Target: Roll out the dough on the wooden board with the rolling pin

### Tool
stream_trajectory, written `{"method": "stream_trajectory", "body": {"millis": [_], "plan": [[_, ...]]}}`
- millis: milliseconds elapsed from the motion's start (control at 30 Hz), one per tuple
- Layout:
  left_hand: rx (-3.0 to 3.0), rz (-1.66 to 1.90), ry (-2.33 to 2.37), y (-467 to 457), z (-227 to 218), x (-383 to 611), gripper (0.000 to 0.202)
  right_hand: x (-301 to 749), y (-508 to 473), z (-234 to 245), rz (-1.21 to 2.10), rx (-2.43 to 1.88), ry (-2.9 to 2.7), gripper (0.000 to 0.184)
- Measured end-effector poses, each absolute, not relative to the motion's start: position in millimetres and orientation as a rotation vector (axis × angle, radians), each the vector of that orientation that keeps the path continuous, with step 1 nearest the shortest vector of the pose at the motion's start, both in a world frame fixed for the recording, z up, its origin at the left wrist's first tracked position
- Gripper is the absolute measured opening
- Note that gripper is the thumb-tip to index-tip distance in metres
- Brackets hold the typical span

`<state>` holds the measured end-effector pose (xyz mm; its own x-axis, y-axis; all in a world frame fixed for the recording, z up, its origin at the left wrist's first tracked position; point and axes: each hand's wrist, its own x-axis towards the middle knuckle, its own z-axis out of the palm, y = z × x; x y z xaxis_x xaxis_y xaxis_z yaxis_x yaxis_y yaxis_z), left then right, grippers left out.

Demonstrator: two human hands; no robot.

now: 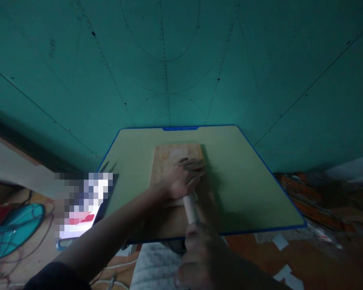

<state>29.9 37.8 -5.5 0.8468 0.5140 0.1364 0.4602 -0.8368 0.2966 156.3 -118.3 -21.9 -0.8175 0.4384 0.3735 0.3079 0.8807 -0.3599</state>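
Observation:
My left hand (186, 177) lies over a wooden cutting board (160, 161), its fingers stretched to the right and pressed down. Below the board's front part, my right hand (198, 253) is closed around a pale round handle (190, 210) that points away from me. The far end of this handle runs under my left palm, so the rest of the tool is hidden. A thin whitish patch (178, 153) shows on the board beyond my left fingers, and a pale edge shows below the palm. What lies beneath the palm cannot be made out.
The board rests on a small cream tabletop (236, 173) with a blue rim, set against a green wall (181, 64). A blurred-out screen (87, 209) stands at the table's left edge. Cables and a teal round object (27, 229) lie lower left; paper scraps (280, 241) lie on the floor at right.

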Motion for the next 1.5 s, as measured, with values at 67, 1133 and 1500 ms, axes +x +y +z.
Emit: {"method": "stream_trajectory", "body": {"millis": [67, 1133, 1500], "plan": [[2.762, 0.354, 0.759, 36, -7, 23, 0.041, 149, -120, -20, 0.365, -0.506, -2.685, 0.019], [2.536, 0.514, 1.439, 27, -25, 4, 0.034, 76, -96, 24, 0.404, -0.242, -3.266, 0.038], [2.383, 0.688, 1.267, 15, -8, -18, 0.036, 59, -94, -1, 0.588, -0.172, -3.306, 0.030]]}}
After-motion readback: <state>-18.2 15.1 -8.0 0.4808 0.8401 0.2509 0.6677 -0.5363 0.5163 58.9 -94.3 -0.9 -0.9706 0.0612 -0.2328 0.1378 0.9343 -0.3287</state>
